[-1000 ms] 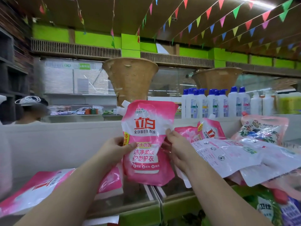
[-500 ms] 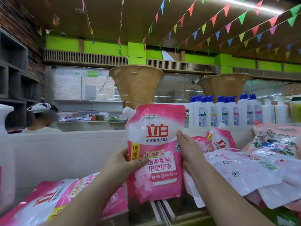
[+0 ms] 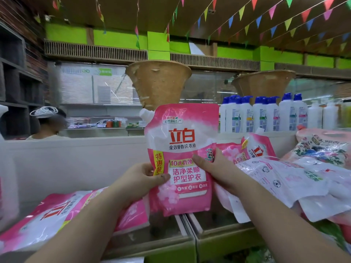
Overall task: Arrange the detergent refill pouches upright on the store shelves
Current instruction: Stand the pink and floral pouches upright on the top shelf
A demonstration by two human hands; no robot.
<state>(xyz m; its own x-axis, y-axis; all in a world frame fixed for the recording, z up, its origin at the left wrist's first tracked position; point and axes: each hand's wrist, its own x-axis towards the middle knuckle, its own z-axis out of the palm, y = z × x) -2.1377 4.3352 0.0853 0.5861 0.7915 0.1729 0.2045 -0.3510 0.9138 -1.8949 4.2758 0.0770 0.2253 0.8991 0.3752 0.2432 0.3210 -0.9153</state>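
both hands [image 3: 141,180] [image 3: 218,171] pinch the upright pink pouch [image 3: 180,160] mid-body; likely soft, floppy, slippery; steadier gripped by its edges.

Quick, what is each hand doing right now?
Left hand: grips the upright pink pouch, thumb on front.
Right hand: holds the same pouch's other edge.

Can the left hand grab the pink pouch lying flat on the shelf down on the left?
Probably not yet: the left hand is busy gripping the upright pink detergent pouch. The flat pink pouch lies uncovered just below that arm.
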